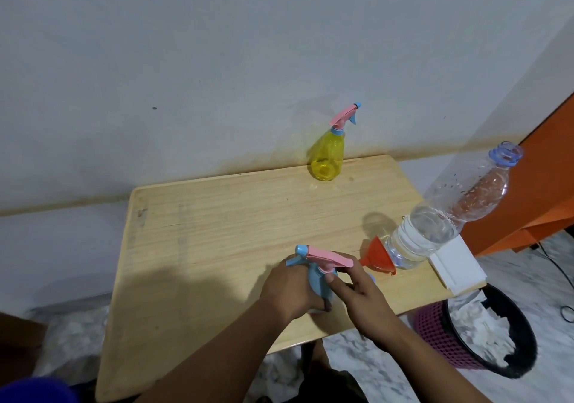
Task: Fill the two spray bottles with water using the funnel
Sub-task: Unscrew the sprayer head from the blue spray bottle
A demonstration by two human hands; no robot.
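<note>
A: What are the fingers doing?

B: The left hand [287, 290] wraps its fingers [310, 304] round the small blue plastic spray bottle [320, 284] to steady it on the wooden counter [217, 231]. The right hand [360, 290] pinches under the pink trigger head [326, 258], probably to twist it.

A: Why is the funnel so near?

B: The orange plastic funnel [377, 256] lies tipped just beside it, against the clear, partly filled water bottle [435, 228], ready for pouring. The yellow translucent spray bottle [327, 154] waits capped by the wall.
</note>
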